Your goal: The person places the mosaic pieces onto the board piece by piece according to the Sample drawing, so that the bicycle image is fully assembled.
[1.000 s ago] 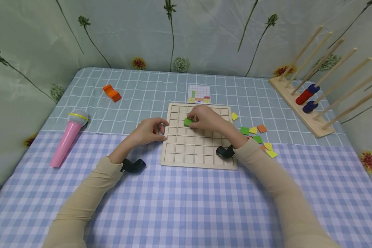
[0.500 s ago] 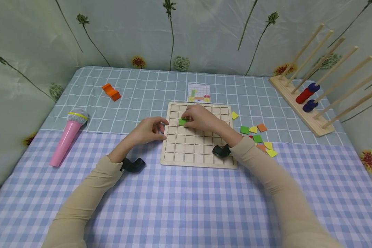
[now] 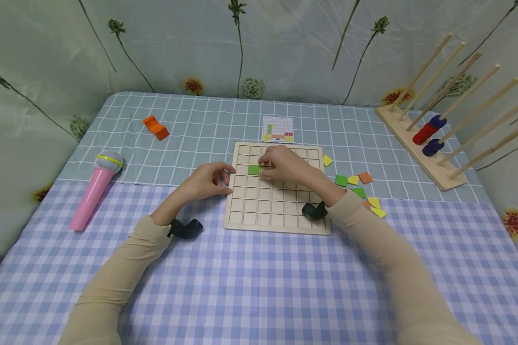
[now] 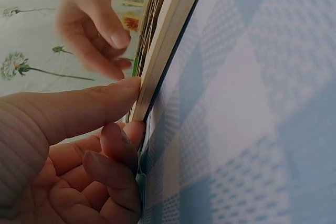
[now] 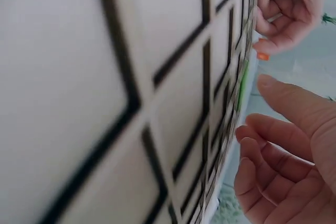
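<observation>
A wooden grid board [image 3: 263, 220] lies on the table with a green square tile [image 3: 253, 170] in a cell near its upper left. My right hand [image 3: 282, 163] is over the board just right of this tile. In the right wrist view its thumb and fingers are spread apart with nothing between them, near the green tile [image 5: 242, 85]. My left hand [image 3: 205, 182] is at the board's left edge. In the left wrist view the thumb tip touches the side of the board [image 4: 163, 51], and the other fingers bend loosely beside it.
Several loose tiles, including a green one [image 3: 341, 180] and a yellow one [image 3: 327, 160], lie right of the board. A printed pattern card [image 3: 277, 129] sits behind it. A pink toy microphone [image 3: 96, 189] and an orange block [image 3: 156, 128] are left; a wooden peg stand [image 3: 418, 148] is right.
My right hand slid the green tile one cell left across the board, then let go and drew back slightly right. My left hand has stayed at the board's edge.
</observation>
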A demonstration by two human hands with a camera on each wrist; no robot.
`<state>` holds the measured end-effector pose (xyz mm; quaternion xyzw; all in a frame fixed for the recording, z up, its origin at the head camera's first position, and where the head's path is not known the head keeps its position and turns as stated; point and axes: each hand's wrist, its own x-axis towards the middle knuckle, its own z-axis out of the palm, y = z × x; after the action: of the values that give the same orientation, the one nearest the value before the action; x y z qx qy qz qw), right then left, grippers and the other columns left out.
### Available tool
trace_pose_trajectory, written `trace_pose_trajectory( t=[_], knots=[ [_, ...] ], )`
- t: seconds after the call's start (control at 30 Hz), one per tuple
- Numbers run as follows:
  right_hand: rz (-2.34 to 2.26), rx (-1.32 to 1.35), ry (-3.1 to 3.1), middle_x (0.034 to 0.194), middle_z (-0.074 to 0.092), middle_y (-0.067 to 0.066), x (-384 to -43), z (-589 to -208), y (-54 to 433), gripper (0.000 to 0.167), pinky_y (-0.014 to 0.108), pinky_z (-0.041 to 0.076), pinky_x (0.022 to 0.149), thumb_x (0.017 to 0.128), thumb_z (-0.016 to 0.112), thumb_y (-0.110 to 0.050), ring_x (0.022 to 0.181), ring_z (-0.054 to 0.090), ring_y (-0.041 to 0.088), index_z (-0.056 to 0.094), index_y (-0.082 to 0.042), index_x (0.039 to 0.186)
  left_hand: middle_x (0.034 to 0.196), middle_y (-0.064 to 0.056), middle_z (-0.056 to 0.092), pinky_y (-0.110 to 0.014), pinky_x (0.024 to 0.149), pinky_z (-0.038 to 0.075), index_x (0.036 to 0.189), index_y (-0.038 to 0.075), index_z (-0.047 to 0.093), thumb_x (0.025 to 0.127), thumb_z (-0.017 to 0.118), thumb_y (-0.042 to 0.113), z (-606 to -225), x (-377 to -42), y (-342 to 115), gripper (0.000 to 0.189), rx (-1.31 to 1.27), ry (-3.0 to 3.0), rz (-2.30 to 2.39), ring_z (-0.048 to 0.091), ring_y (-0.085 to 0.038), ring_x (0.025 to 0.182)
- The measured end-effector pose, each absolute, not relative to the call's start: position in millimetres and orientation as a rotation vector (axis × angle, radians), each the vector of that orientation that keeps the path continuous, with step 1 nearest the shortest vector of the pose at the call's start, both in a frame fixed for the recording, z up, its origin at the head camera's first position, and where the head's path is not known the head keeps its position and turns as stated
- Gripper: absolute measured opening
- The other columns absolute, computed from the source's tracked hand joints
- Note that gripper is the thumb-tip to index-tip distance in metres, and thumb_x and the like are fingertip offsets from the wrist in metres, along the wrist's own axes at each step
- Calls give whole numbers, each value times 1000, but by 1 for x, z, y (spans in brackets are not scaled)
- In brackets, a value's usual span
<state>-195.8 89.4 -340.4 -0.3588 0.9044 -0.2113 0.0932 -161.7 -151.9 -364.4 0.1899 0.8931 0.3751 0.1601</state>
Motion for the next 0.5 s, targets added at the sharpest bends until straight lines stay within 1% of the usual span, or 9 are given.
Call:
trace_pose_trajectory(
  t=[0.1,0.2,0.33,0.5],
  knots=[
    [-634,-1052,2712,95,66,12,-192,-336,103,24,30,46,71,85,65,-15,73,54,18,69,-3,106,87,-12,60,-23,58,39,118,2,56,78,73,8,-365,-162,-152,44,546,2550,1074,47,-12,61],
    [-628,-1042,2746,96,67,12,-188,-333,116,24,30,44,68,86,65,-14,70,53,18,69,-2,107,87,-12,60,-23,58,39,118,2,56,77,73,7,-365,-162,-152,44,550,2551,1076,47,-12,61],
    [-629,-1007,2791,99,67,13,-182,-331,135,26,29,43,66,86,64,-10,71,53,19,68,-1,109,86,-12,59,-22,58,39,117,3,56,77,73,6,-366,-162,-152,44,550,2548,1082,47,-12,61],
    [-630,-940,2839,101,67,14,-173,-330,160,24,29,44,66,85,63,-6,74,55,20,68,0,108,86,-12,59,-21,58,39,117,3,56,77,73,6,-366,-163,-152,43,552,2541,1095,48,-11,61]
  ],
)
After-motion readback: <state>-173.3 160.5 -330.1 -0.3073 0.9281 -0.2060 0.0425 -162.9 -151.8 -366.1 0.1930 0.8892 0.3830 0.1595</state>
